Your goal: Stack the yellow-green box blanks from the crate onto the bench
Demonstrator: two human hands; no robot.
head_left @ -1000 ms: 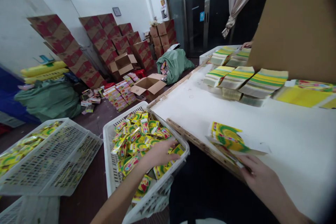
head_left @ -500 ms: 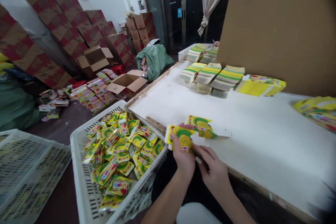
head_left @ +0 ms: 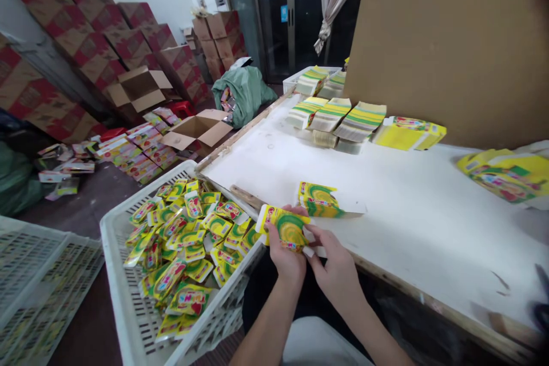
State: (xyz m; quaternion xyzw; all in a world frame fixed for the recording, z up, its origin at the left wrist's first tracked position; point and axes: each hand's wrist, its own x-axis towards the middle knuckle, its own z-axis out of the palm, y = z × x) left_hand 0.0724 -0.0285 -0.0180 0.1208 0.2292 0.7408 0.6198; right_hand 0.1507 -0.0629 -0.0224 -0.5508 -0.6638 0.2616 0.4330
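Note:
A small yellow and green printed carton (head_left: pixel 288 227) lies in my left hand (head_left: pixel 286 257), with the thumb across its near side and fingers behind it. My right hand (head_left: pixel 334 260) pinches the carton's right end, where a white flap shows between thumb and fingers. Just beyond my hands, a second yellow-green carton (head_left: pixel 319 199) lies on the white tabletop (head_left: pixel 407 200), a pale flap sticking out to its right. Left of my hands, a white plastic crate (head_left: pixel 112 263) holds many similar small cartons (head_left: pixel 189 240).
Stacks of flat carton blanks (head_left: pixel 330 114) stand along the table's far side, near an upright brown board (head_left: pixel 437 46). More yellow packaging (head_left: pixel 504 174) lies at the right. Open cardboard boxes (head_left: pixel 199 128), a green sack (head_left: pixel 244 94) and another crate (head_left: pixel 47 286) are on the left.
The view has shifted slightly right. My right fingers have moved at the carton's right end, and its white flap, which stuck out before, is now folded in or covered by them.

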